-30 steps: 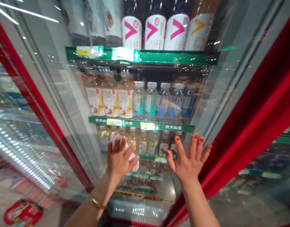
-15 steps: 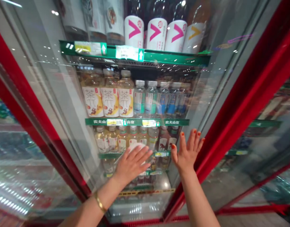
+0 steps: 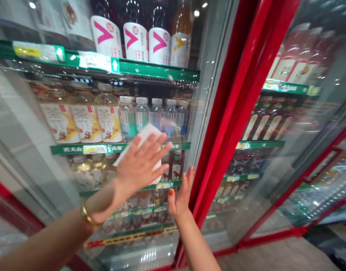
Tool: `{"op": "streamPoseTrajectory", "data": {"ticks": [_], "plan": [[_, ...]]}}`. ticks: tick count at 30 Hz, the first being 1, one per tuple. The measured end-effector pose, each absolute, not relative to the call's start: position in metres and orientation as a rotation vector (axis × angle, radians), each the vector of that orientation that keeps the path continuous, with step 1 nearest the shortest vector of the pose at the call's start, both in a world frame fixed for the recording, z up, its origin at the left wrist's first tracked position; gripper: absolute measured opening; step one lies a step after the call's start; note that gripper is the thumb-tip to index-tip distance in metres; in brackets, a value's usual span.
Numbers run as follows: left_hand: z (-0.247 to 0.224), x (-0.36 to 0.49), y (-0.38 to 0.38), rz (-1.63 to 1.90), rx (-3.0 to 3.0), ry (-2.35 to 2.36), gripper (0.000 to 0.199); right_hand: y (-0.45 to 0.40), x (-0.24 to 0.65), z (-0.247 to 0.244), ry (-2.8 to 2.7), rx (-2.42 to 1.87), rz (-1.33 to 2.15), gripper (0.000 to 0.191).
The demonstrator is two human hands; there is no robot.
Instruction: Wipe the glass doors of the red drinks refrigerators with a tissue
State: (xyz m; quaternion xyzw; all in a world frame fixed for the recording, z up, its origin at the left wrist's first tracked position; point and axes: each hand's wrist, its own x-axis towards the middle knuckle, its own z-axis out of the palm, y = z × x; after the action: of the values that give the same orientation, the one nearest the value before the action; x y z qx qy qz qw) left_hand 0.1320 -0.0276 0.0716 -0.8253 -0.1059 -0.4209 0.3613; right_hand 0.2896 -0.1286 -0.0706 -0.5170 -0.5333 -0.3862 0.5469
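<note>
My left hand (image 3: 143, 160), with a gold bracelet (image 3: 88, 215) at the wrist, lies with fingers spread over a folded white cloth or tissue (image 3: 149, 131). Its palm presses this against the glass door of a drinks cooler, in front of the middle shelves. Part of the white sheet sticks out above and left of the fingers. Lower right, my right hand (image 3: 180, 197) is open, fingers stretched upward, orange nails showing. It is beside the red door frame (image 3: 218, 124) at the glass edge; whether it touches cannot be told.
Behind the glass, bottles (image 3: 108, 116) stand on shelves with green edge strips (image 3: 161, 71) and price tags. Another glass-fronted section with pink bottles (image 3: 294, 56) is beyond the frame on the right. Grey floor (image 3: 254, 252) shows at the lower right.
The view has shifted right. Against the shelves, my left hand has moved up with the white sheet, which shows more. My right hand has turned more side-on beside the frame.
</note>
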Motion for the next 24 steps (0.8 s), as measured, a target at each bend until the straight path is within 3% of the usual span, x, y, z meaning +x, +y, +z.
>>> {"op": "streamPoseTrajectory", "data": {"ticks": [2, 4, 8, 11, 14, 18, 21, 24], "plan": [[0.031, 0.133, -0.035, -0.906, -2.125, -0.087, 0.078, -0.141, 0.295, -0.076, -1.292, -1.221, -0.811, 0.082], [0.026, 0.119, -0.034, -0.833, -2.126, -0.108, 0.080, -0.149, 0.299, -0.083, -1.346, -1.251, -0.774, 0.082], [0.110, 0.129, -0.036, -1.176, -2.039, -0.663, 0.087, -0.147, 0.301, -0.101, -1.418, -1.253, -0.812, 0.087], [0.137, 0.184, -0.054, -1.264, -2.035, -0.606, 0.088, -0.146, 0.299, -0.111, -1.377, -1.142, -0.799, 0.083], [0.078, 0.215, -0.071, -0.923, -2.147, -0.190, 0.070, -0.157, 0.302, -0.114, -1.257, -1.020, -0.792, 0.074], [-0.003, 0.151, -0.059, -0.911, -2.096, -0.095, 0.051, -0.182, 0.314, -0.106, -1.247, -1.002, -0.823, 0.073], [0.023, 0.093, -0.028, -1.112, -1.994, -0.305, 0.072, -0.192, 0.316, -0.089, -1.305, -1.095, -0.848, 0.075], [0.070, 0.094, -0.021, -1.437, -1.895, -0.775, 0.089, -0.186, 0.304, -0.060, -1.302, -1.211, -0.889, 0.079]]}}
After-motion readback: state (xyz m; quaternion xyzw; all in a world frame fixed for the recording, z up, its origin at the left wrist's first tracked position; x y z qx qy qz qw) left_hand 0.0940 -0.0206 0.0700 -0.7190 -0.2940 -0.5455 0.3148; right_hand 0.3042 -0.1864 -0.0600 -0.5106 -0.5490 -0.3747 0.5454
